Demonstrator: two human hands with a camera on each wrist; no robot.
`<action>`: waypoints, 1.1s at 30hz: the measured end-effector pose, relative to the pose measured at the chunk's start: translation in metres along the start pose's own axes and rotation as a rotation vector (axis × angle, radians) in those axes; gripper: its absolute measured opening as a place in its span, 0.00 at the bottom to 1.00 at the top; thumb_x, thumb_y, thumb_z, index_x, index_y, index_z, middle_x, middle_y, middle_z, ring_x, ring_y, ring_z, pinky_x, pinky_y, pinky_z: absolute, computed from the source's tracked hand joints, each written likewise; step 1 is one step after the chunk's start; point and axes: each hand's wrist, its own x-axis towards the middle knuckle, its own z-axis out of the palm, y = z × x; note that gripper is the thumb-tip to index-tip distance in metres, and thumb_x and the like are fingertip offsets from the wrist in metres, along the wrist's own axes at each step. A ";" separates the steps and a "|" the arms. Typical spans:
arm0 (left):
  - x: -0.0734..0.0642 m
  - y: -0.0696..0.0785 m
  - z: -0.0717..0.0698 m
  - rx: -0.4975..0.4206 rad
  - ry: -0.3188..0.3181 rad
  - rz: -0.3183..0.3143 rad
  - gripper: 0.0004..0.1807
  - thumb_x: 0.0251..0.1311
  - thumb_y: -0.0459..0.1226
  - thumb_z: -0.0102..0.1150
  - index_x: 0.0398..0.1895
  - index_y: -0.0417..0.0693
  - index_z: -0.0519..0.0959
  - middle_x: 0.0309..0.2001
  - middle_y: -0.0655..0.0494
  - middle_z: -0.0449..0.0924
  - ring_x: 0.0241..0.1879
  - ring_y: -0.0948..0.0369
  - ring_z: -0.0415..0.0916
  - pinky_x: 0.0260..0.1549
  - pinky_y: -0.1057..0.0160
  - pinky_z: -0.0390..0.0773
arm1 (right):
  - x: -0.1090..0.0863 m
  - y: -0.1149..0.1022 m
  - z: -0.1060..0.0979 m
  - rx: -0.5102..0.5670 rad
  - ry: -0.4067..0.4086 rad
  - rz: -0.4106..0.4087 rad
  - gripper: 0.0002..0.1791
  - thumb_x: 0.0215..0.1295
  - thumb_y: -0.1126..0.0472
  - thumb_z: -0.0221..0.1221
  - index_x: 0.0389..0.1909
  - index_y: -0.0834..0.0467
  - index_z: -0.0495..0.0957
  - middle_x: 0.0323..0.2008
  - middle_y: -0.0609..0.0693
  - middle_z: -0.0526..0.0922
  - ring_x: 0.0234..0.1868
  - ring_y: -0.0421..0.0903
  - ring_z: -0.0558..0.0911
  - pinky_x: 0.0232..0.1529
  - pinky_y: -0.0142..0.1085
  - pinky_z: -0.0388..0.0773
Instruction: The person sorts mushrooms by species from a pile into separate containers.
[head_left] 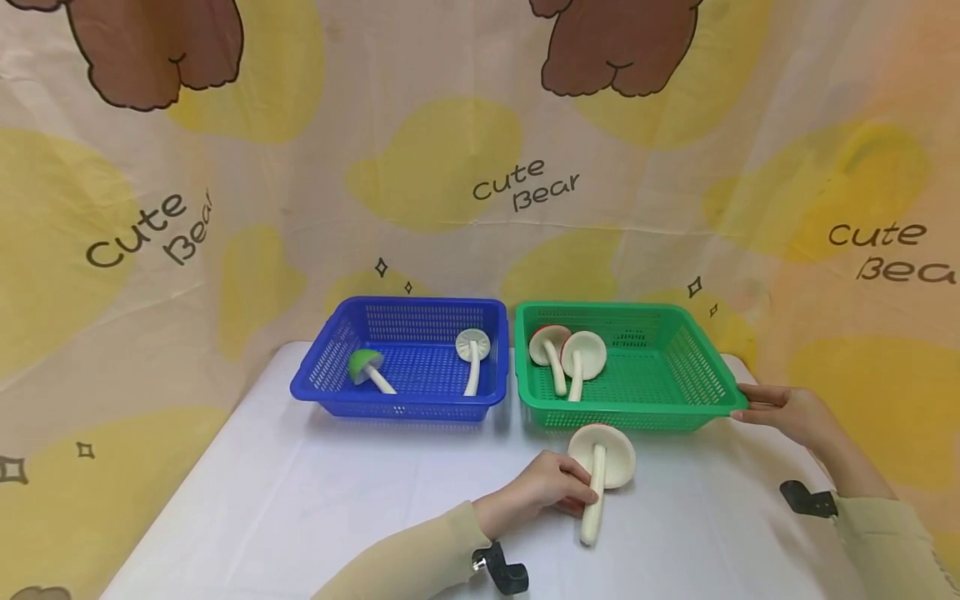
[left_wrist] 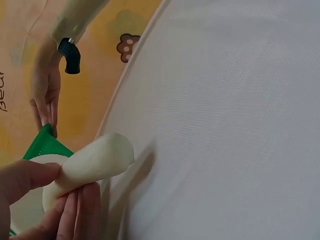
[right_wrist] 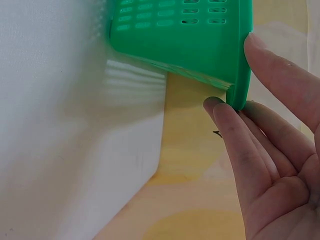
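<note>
My left hand [head_left: 551,486] pinches the white stem of a toy mushroom [head_left: 611,457] in front of the green basket [head_left: 637,408]. Its cap, with a pale underside and a trace of red at the rim, points toward the basket. In the left wrist view, thumb and fingers close round the stem [left_wrist: 100,162]. At the basket's right front corner, my right hand [head_left: 787,414] grips the rim, thumb on one side and fingers on the other [right_wrist: 245,150]. Two red-edged mushrooms [head_left: 585,358] lie inside the green basket, on its left side.
Left of the green basket stands a blue basket [head_left: 405,408] holding a green-capped mushroom [head_left: 366,365] and another with a pale ribbed underside [head_left: 473,346]. Both baskets sit on a white table [head_left: 300,467], against a patterned cloth backdrop [head_left: 435,167].
</note>
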 end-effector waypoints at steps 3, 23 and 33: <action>-0.002 0.005 -0.001 -0.010 -0.013 0.023 0.09 0.44 0.25 0.68 0.32 0.36 0.83 0.25 0.51 0.84 0.22 0.62 0.81 0.28 0.61 0.85 | -0.001 -0.001 0.000 0.004 -0.005 0.005 0.42 0.59 0.45 0.63 0.66 0.66 0.63 0.53 0.66 0.79 0.50 0.46 0.81 0.51 0.63 0.71; -0.007 0.058 -0.001 -0.094 -0.169 0.100 0.11 0.47 0.24 0.64 0.38 0.31 0.82 0.29 0.52 0.84 0.26 0.61 0.82 0.33 0.59 0.86 | -0.001 -0.002 0.000 -0.009 0.004 0.000 0.42 0.59 0.45 0.63 0.66 0.66 0.63 0.51 0.65 0.80 0.61 0.70 0.67 0.51 0.62 0.72; 0.011 0.085 -0.004 -0.091 -0.138 0.116 0.11 0.49 0.25 0.65 0.38 0.32 0.82 0.28 0.53 0.83 0.27 0.60 0.83 0.34 0.60 0.86 | 0.000 -0.001 0.000 0.001 -0.008 0.012 0.43 0.58 0.44 0.63 0.66 0.66 0.63 0.52 0.64 0.80 0.63 0.71 0.64 0.52 0.63 0.70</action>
